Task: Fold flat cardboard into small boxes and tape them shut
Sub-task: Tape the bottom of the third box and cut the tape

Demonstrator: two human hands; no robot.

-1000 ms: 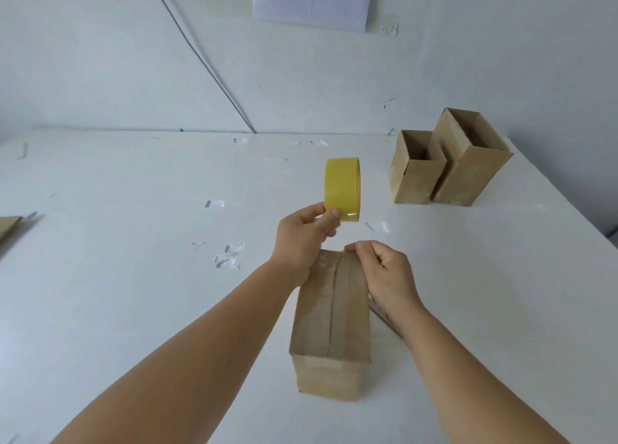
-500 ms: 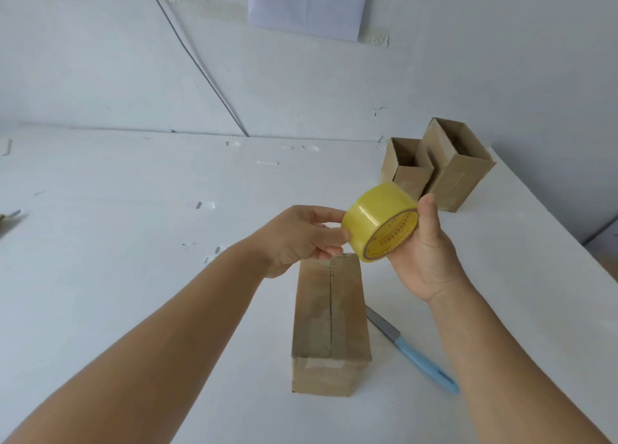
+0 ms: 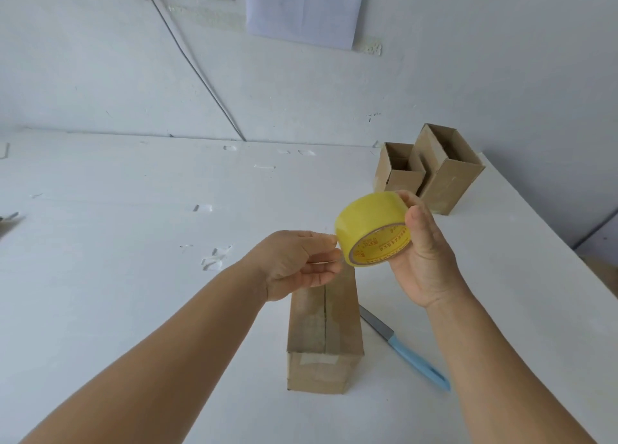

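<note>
Your right hand [image 3: 424, 259] is gripping the tape roll [image 3: 373, 228] above the box [image 3: 324, 330] while your left hand [image 3: 297, 263] is pinching its free end, ready for sealing the seam.

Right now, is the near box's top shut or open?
Shut. The box's top flaps lie flat, meeting at a centre seam; whether tape covers that seam, cannot tell.

A blue-handled knife [image 3: 406, 350] lies on the white table [image 3: 117, 243]; a sheet of paper [image 3: 302, 7] hangs on the wall.
</note>
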